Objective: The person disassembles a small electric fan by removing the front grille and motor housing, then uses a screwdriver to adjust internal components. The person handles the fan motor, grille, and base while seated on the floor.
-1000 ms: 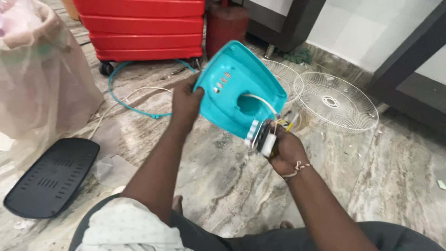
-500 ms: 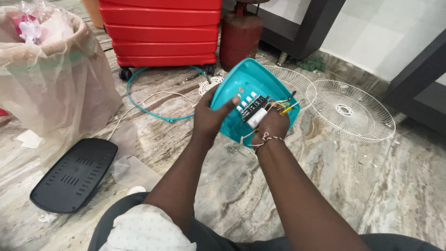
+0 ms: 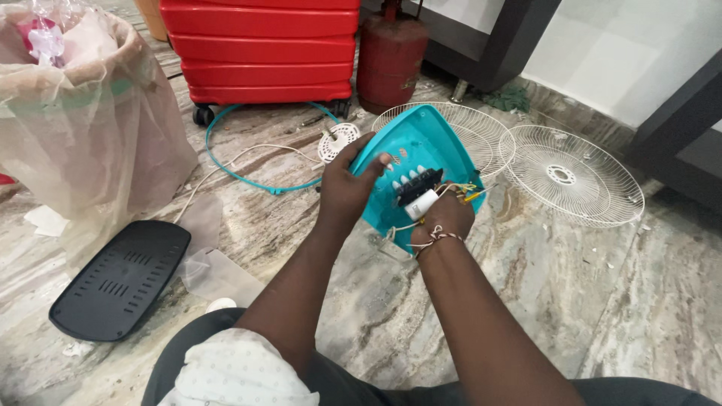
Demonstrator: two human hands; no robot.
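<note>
Left hand [image 3: 347,189]: fingers curled over the left edge of the teal housing [image 3: 421,143], thumb tip pressed flat on its inner face, grip closed on the shell. Right hand [image 3: 445,218]: fingers closed around a small white cylinder [image 3: 421,203] just below the black switch block [image 3: 419,184]; fingertips hidden behind the part, so how tight the pinch is cannot be told. Housing is held off the floor between both hands, in the middle of the view, hollow side facing the camera. Its long axis runs from lower left to upper right, narrow rounded end pointing up and away toward the grilles. The switch block sits across the middle of the cavity with a row of white tabs above it. Thin wires [image 3: 468,192], yellow and reddish among them, trail from the block past the right fingers; their ends are too small to follow. A cord bracelet circles the right wrist. Behind the housing lie two white wire grilles [image 3: 575,177] flat on the marble floor [image 3: 647,301], the nearer one partly covered by the shell. Left of it: teal ring [image 3: 248,180], white cable, small white disc [image 3: 338,139]. Further left: black vented panel [image 3: 120,278], bin with a plastic liner [image 3: 90,128]. At the back: red suitcase [image 3: 263,49], red gas cylinder [image 3: 391,56], top cut off.
</note>
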